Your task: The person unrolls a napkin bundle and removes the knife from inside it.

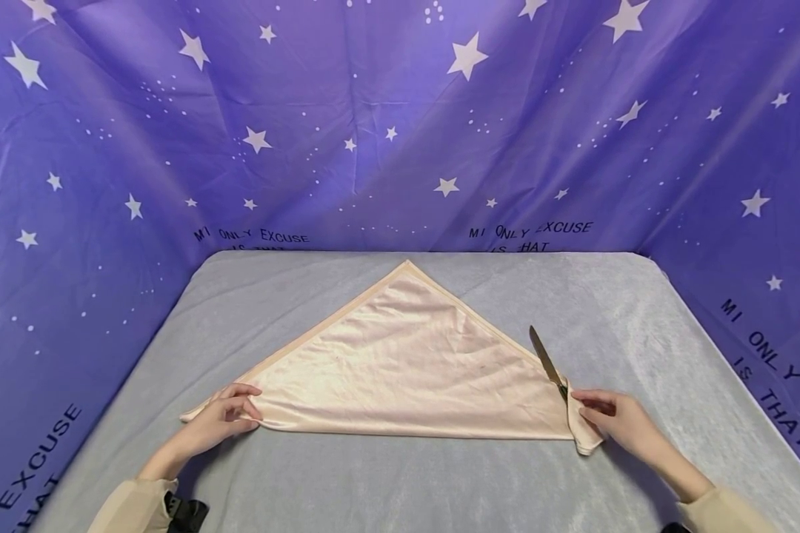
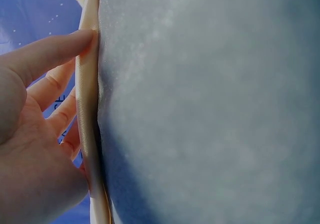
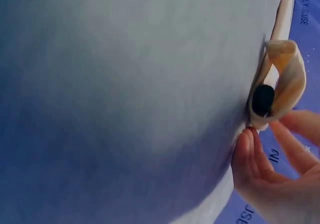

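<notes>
A pale pink cloth [image 1: 400,363], folded to a triangle, lies with its point to the far side. On its right part rests a knife [image 1: 543,354], blade pointing away, its handle partly hidden under the turned-over right corner. My right hand [image 1: 616,418] pinches that corner. In the right wrist view the cloth [image 3: 295,84] curls around the dark handle end [image 3: 263,100], beside the fingers of the right hand [image 3: 280,179]. My left hand [image 1: 220,418] pinches the cloth near its left corner; in the left wrist view the thumb of the left hand [image 2: 40,109] presses on the folded edge [image 2: 88,114].
A grey velvety cover [image 1: 373,488] spreads over the table beneath the cloth. Purple drapes [image 1: 347,96] with white stars and black lettering enclose the back and both sides. A black strap [image 1: 185,512] sits at the left wrist.
</notes>
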The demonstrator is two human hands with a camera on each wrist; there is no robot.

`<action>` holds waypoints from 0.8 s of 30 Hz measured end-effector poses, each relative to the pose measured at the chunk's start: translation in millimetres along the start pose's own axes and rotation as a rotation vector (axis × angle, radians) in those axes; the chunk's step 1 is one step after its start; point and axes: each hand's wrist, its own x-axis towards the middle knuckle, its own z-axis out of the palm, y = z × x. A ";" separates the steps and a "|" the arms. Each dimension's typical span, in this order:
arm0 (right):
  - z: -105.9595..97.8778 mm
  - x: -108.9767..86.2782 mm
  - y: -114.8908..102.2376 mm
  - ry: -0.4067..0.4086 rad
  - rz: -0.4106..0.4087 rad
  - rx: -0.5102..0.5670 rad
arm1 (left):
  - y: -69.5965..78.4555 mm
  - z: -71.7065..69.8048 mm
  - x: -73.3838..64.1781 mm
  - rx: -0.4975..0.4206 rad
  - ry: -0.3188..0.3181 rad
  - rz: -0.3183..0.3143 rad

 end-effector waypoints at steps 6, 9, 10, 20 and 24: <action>-3.6 -8.1 -2.8 0.039 -0.166 -0.121 | 0.2 0.2 -0.1 0.002 0.001 0.004; -4.5 -12.3 -2.0 0.062 -0.273 -0.143 | -0.1 0.2 -0.2 0.006 0.005 0.006; -4.9 -13.6 -1.5 0.070 -0.307 -0.147 | -0.1 0.2 -0.2 0.008 0.006 0.006; -6.2 -22.6 -0.9 0.048 -0.391 -0.157 | -0.1 0.1 -0.3 0.000 -0.002 -0.034; -5.0 -24.5 1.0 0.044 -0.420 -0.181 | -0.6 0.2 0.1 -0.004 -0.006 -0.038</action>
